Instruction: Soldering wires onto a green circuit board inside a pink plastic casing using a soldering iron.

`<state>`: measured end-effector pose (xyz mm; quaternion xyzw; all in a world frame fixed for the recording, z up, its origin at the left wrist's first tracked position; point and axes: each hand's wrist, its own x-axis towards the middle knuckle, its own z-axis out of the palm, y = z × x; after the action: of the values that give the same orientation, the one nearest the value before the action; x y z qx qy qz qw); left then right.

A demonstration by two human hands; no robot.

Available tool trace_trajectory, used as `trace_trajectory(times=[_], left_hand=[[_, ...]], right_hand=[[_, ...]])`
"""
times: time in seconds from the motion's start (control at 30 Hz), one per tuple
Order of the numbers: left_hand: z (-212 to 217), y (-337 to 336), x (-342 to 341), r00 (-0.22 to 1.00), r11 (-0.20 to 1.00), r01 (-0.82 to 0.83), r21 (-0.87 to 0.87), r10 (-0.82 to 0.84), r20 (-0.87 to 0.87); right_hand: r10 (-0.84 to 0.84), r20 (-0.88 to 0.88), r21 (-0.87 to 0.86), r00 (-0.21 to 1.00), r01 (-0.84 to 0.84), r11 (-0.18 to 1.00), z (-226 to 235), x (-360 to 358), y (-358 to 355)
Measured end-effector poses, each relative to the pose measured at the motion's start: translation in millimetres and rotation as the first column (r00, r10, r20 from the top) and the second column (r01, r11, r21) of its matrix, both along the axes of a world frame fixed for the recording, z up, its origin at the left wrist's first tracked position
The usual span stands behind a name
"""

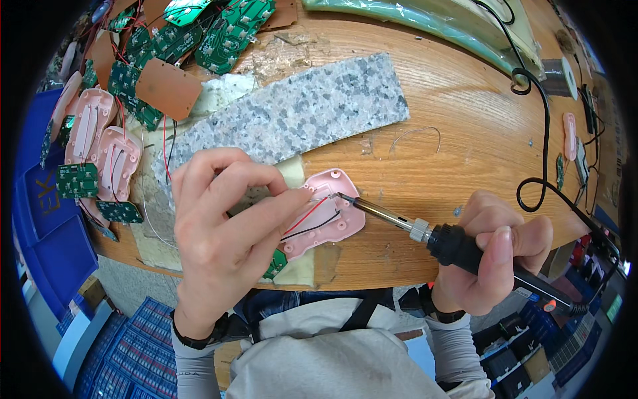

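A pink plastic shell (342,223) lies at the table's near edge, its inner side up. One red wire (306,216) and one black wire (312,229) run across it. My left hand (229,226) is over the shell's left side, thumb and fingertips pinched on what looks like a thin silvery wire; its grip is partly hidden. My right hand (492,259) is closed round the black handle of a soldering iron (399,221). The iron's tip touches or nearly touches the shell's upper part, just beside my left fingertips. Part of a green circuit board (274,265) shows beneath my left hand.
A speckled stone slab (319,100) lies beyond my hands. Green circuit boards (232,33) and pink shells (119,159) with wires are heaped at the left, near a blue bin (60,226). The iron's black cord (546,126) loops at the right, near a wire spool (559,78).
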<state>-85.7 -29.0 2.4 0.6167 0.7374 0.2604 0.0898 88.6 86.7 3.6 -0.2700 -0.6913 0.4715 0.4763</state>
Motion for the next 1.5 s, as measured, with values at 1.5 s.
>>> trace_trajectory(times=[1.5], left_hand=[[-3.3,10.7,-9.5,0.923,0.929,-0.347,0.129,0.314,0.224]], right_hand=[[0.106,0.048,0.189,0.993,-0.114,0.975,-1.8,8.7,8.1]])
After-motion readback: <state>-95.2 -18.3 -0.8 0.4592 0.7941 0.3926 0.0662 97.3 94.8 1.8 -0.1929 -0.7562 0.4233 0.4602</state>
